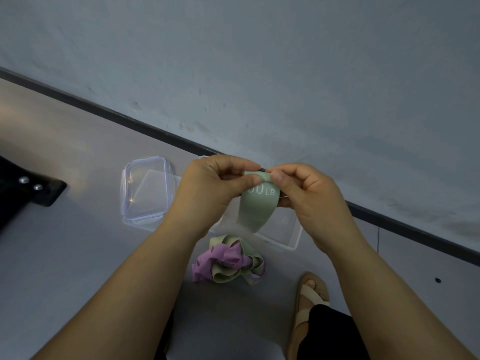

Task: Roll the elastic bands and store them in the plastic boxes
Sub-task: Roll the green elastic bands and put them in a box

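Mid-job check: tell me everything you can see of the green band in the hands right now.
The green band is a wide, flat strip, pale sage, matte and rubbery-looking, with white print, partly hidden, ending in "0 LB". The left hand and right hand both pinch its top edge. The rest hangs loose and curved, unrolled, in front of the open clear box, apart from the pile of bands on the floor.
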Motion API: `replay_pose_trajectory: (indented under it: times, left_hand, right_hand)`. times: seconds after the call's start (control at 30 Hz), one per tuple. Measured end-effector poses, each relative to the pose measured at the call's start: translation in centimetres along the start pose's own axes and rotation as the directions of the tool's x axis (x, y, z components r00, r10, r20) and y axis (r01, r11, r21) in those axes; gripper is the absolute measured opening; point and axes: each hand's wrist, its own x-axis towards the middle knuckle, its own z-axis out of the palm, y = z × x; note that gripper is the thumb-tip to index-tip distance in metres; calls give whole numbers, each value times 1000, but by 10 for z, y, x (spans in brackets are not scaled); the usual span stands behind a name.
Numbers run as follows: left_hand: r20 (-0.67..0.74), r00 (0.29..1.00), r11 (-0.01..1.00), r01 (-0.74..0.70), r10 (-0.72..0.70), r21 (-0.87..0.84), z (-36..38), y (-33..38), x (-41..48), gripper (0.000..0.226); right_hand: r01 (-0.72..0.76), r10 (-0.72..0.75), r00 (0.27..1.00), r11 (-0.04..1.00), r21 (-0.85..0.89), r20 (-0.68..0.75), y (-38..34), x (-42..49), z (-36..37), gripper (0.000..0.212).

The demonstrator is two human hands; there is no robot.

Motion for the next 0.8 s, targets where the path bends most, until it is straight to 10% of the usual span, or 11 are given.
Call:
replay_pose_trajectory:
  times: [0.8]
  left_hand:
    - [45, 999, 999, -30, 29, 17, 0, -3, -2, 24]
  right_hand:
    - [28, -28, 1000, 999, -18, 5, 6, 2, -1, 19]
